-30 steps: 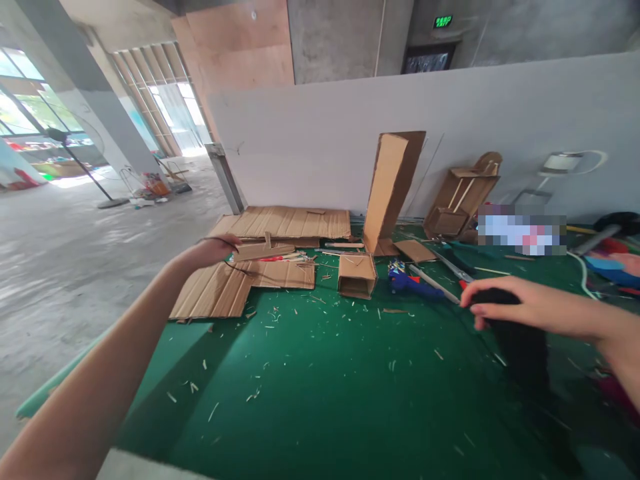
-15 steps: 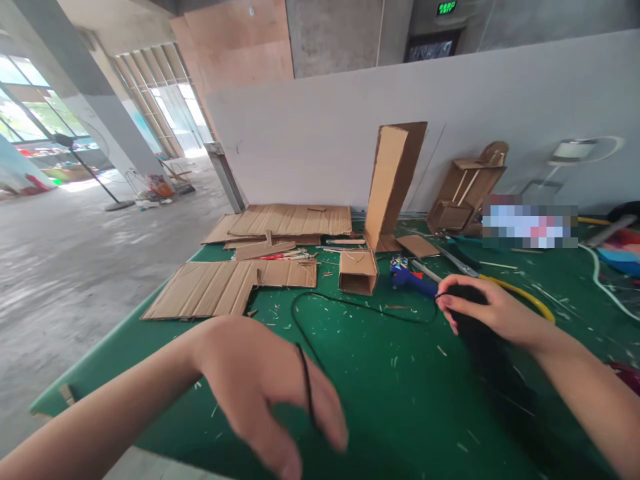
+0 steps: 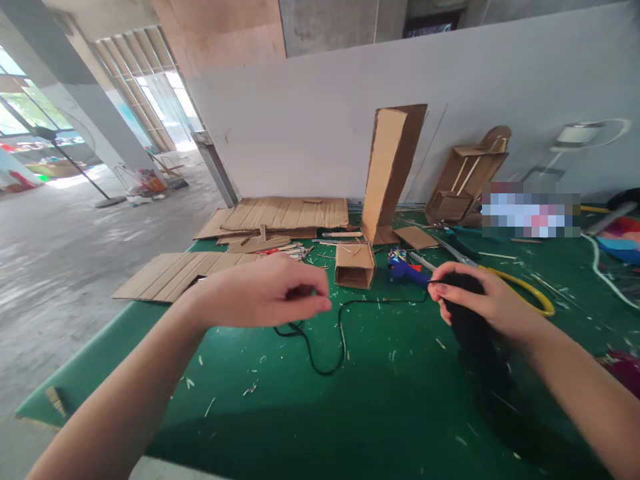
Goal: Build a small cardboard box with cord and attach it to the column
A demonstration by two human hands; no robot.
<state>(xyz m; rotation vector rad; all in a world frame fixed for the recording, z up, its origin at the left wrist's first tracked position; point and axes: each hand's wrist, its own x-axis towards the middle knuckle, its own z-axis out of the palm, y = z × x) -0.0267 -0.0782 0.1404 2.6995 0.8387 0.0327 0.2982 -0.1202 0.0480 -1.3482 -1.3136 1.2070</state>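
Observation:
My right hand grips a dark bundle of black yarn at the right, its lower part hanging into shadow. From this bundle a thin black strand runs left across the green table in loose curves and passes beneath my left hand. That hand is raised over the table, fingers curled toward the thumb; anything inside it is hidden. A small open cardboard box stands between my hands. Just beyond my right fingers lies a blue-handled tool.
Flat cardboard sheets lie at the back left, another sheet in front. A tall folded cardboard piece and a cardboard model stand near the wall. A yellow-handled tool and scraps lie right. A brush is at the left edge.
My left hand has risen away from me and its fingers have curled; the strand that crossed its fingers now lies slack on the table. My right hand still holds the yarn.

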